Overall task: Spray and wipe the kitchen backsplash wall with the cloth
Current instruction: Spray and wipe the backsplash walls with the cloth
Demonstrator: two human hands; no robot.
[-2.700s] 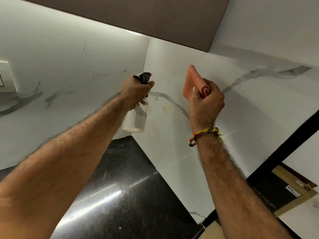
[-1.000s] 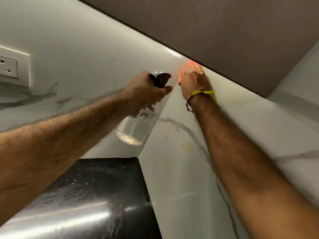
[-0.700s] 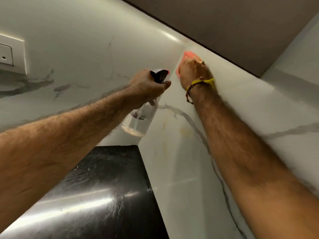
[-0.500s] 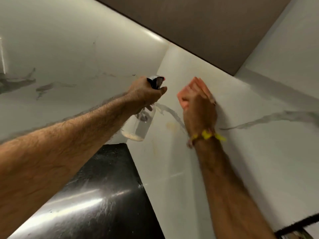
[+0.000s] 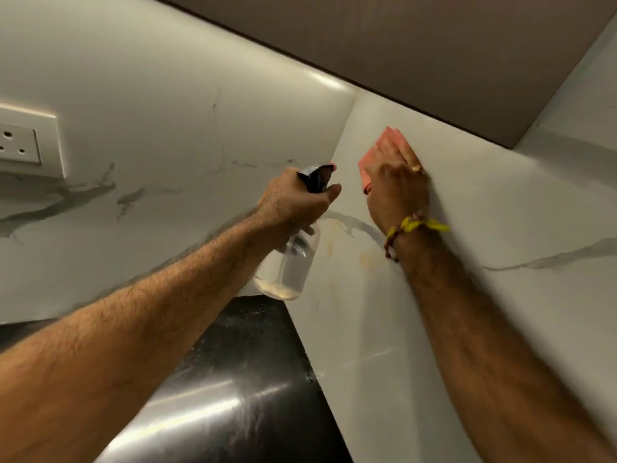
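**Cloth flat on the wall, bottle held beside it**

The right hand presses a pink cloth flat against the marble wall, fingers straight and spread over it, high up near the corner and just below the brown cabinet. A ring shows on one finger. Corners of the cloth stick out above and to the left of the hand. A yellow and red wristband sits on that wrist.

The left hand grips a clear spray bottle by its neck, fingers curled round it below the black spray head. The bottle hangs tilted in the air, just left of the cloth, and touches neither wall. A little liquid lies at its bottom.

Grey veins run across the wall, and faint yellowish stains mark it below the right wrist. A white socket sits on the left wall. The black counter lies below, shiny with glare.
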